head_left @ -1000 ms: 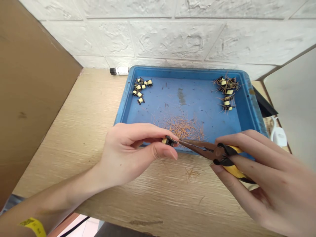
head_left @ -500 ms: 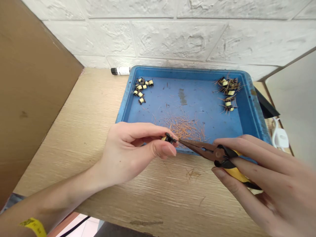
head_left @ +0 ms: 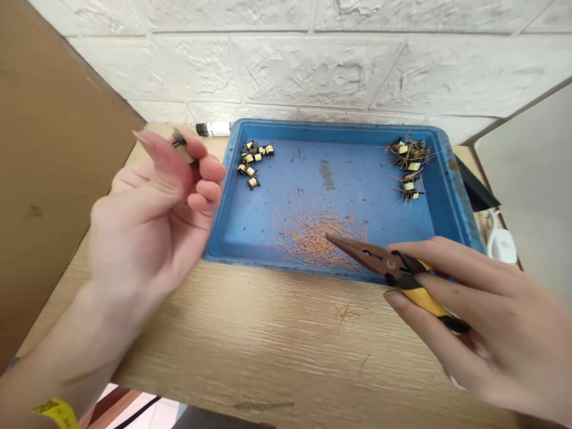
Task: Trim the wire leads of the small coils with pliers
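Between the thumb and fingers of my left hand (head_left: 152, 196) is a small black transformer with yellow tape (head_left: 184, 150), raised left of the tray and partly hidden by the fingers. My right hand (head_left: 465, 316) grips long-nose pliers (head_left: 388, 265) by their yellow and black handles. The jaws look closed, and their tip is over a heap of copper wire bits (head_left: 313, 238) in the blue tray (head_left: 277, 263). Several similar transformers (head_left: 252, 164) lie at the tray's back left. More of them, with long wire ends (head_left: 409, 161), sit at its back right.
Behind the tray stands a white brick wall (head_left: 277, 65). A small black-capped bottle (head_left: 214, 128) lies by the tray's back left corner. A brown panel (head_left: 49, 167) bounds the left side. Loose wire bits (head_left: 347, 314) lie on the wooden table (head_left: 250, 339). A white plastic object (head_left: 501, 245) is at right.
My left hand has moved up and left with the transformer, away from the pliers, and turned palm inward. My right hand has stayed nearly in place with the pliers.
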A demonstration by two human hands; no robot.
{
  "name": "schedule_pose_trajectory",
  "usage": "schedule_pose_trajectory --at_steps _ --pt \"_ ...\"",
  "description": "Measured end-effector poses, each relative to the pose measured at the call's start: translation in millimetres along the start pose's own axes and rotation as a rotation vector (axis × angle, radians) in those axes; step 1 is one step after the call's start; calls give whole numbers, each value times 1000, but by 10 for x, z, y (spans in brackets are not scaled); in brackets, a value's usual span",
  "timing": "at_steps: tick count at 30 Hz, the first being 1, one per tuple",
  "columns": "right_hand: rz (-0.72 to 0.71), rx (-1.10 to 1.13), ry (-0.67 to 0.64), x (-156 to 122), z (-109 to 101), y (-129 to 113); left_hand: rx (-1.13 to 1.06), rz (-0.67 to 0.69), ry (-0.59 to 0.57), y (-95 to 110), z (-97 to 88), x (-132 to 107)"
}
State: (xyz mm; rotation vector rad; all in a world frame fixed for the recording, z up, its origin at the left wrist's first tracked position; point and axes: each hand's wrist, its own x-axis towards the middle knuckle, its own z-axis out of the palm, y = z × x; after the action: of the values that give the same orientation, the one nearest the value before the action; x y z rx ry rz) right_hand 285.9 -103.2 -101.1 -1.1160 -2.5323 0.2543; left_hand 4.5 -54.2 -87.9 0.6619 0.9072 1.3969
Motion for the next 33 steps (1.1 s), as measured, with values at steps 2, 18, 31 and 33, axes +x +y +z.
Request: schedule_pose_trajectory --at_steps 2,18,31,33 --pt "15 -6 -7 8 3 17 67 -56 -36 -14 10 10" --pt "-18 1 23 -20 6 14 230 -68 -265 -249 -33 -153" --pt "-12 -72 44 -1 4 35 346 62 -287 -230 37 -178" --pt "-9 -77 48 8 -9 35 362 65 -283 -229 35 -178"
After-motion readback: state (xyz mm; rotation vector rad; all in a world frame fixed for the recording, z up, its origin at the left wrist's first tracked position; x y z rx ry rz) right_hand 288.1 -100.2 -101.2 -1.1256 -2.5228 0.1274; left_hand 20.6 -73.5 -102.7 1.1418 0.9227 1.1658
